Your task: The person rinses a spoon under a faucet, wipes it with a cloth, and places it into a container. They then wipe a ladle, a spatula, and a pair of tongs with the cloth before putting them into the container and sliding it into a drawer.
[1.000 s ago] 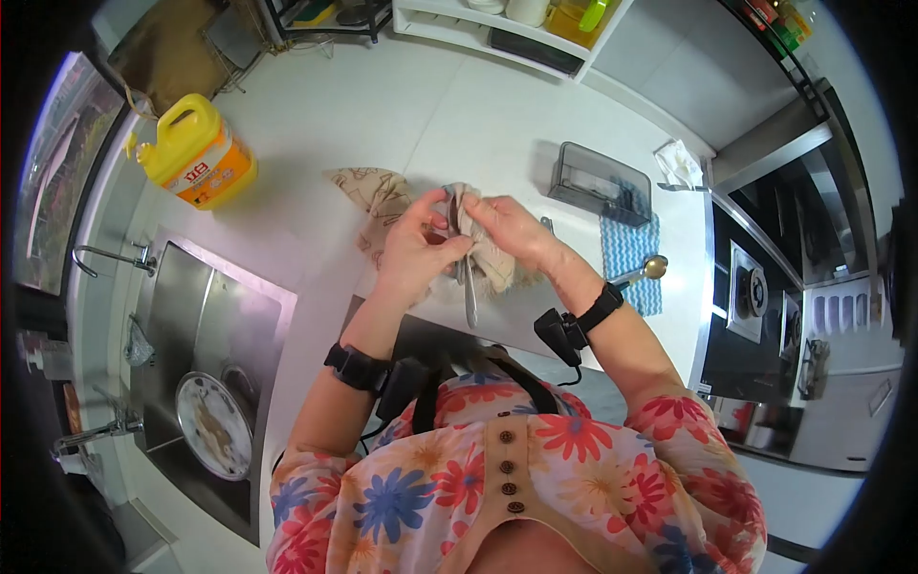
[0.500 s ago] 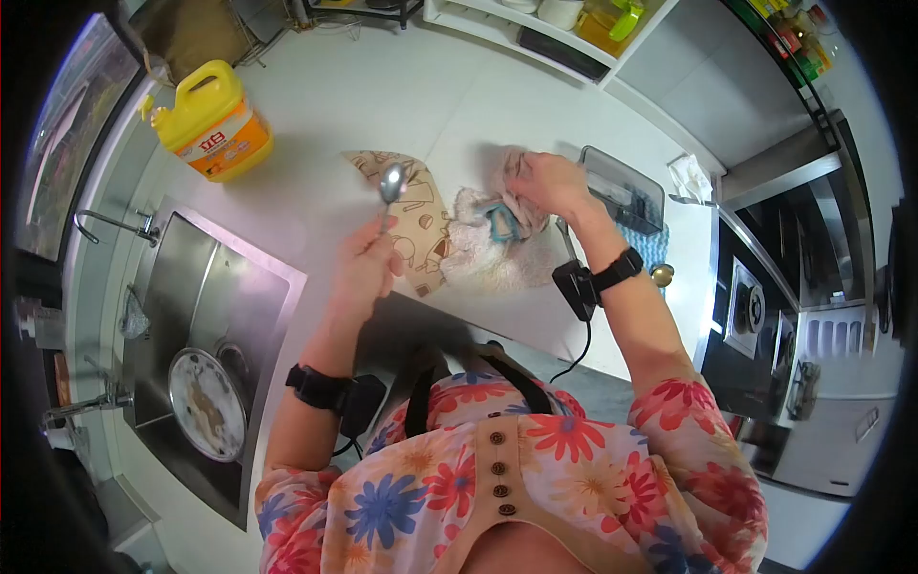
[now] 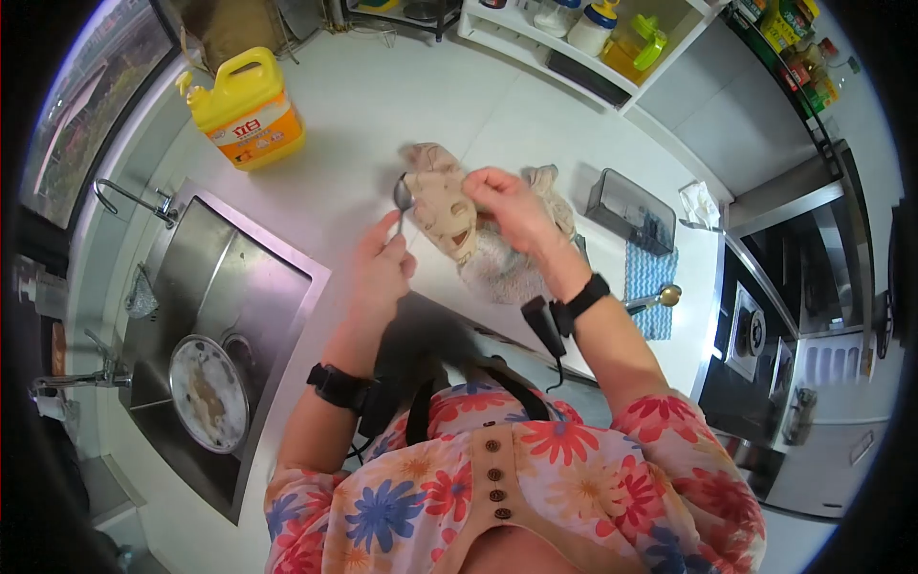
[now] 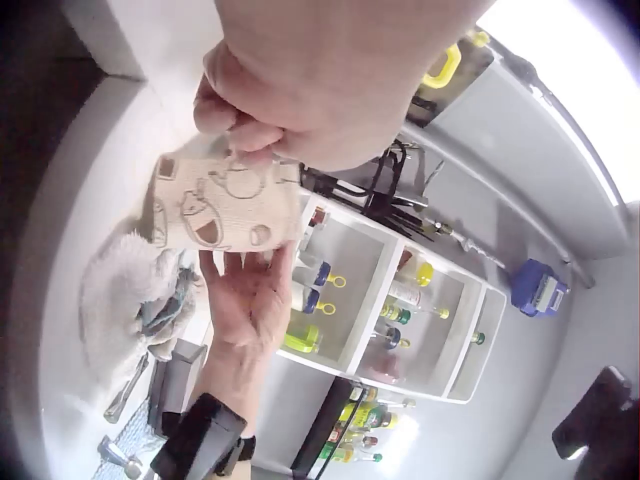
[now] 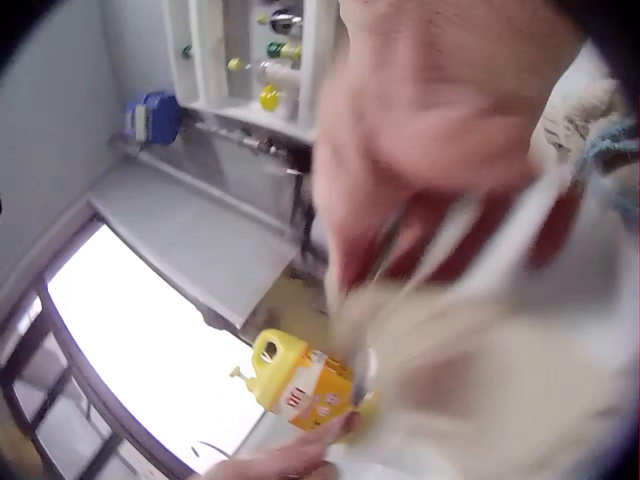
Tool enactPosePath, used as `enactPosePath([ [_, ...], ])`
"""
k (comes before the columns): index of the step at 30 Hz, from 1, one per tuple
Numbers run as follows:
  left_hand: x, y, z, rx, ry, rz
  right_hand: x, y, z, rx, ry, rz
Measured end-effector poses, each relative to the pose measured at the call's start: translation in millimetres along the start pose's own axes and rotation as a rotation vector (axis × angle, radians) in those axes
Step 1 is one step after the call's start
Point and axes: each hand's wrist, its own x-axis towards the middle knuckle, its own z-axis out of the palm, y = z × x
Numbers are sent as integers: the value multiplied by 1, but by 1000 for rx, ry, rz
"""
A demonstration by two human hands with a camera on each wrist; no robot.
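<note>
My left hand (image 3: 378, 275) holds a metal spoon (image 3: 403, 194) by its handle, bowl upward. Beside the bowl hangs a beige cloth (image 3: 444, 203) printed with brown drawings; my right hand (image 3: 516, 212) pinches its right edge. In the left wrist view the printed cloth (image 4: 228, 205) spreads between both hands, with the right hand (image 4: 250, 305) beneath it. A fluffy white towel (image 3: 497, 266) lies under the right hand, and a crumpled cloth (image 3: 549, 196) lies just beyond it. Motion blurs the right wrist view.
A grey see-through box (image 3: 631, 212) stands to the right, near a blue striped cloth (image 3: 650, 273) with a gold-coloured spoon (image 3: 668, 296). At left are a yellow detergent jug (image 3: 251, 113) and a sink (image 3: 273, 256) holding a soapy round lid or pan (image 3: 208, 392).
My hands parted from rubbing the spoon in a cloth. The right hand set that crumpled cloth down on the right and lifted the printed cloth towards the spoon, still in my left hand.
</note>
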Motion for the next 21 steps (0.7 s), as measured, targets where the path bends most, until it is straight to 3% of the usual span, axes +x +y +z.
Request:
enactPosePath([
  [2,-8,6,20,-122,-141,-110,4,31,4,-38,-34,-54],
  [5,-11,-2,39,-202,-188,-163,3,43,23,-99,121,-414],
  [6,-11,-3,42,-258,-211,-190,3,41,18,-100,133,-420],
  [8,-13,-7,47,-221,-259,-176,3,38,8,-586,376,-332],
  [9,-14,-9,49,-195,-291,-156,0,32,7,-586,392,-333],
  [11,-10,-9,54,-161,-295,-151,-2,20,8,-926,499,-401],
  [13,-9,-12,56,-127,-289,-149,2,16,-8,-1002,592,-446],
  [15,-11,-16,57,170,-339,-23,9,3,-27,-1068,790,-586],
  [16,-11,-15,57,176,-343,-21,5,0,-31,-1064,798,-587],
  [18,-14,-12,56,-164,-298,-51,-9,-8,-33,157,456,-107],
  [19,-12,-12,58,-165,-302,-48,-17,-3,-34,226,315,-68],
  [21,-6,-17,65,-228,-304,-4,-24,16,-14,270,270,-49],
])
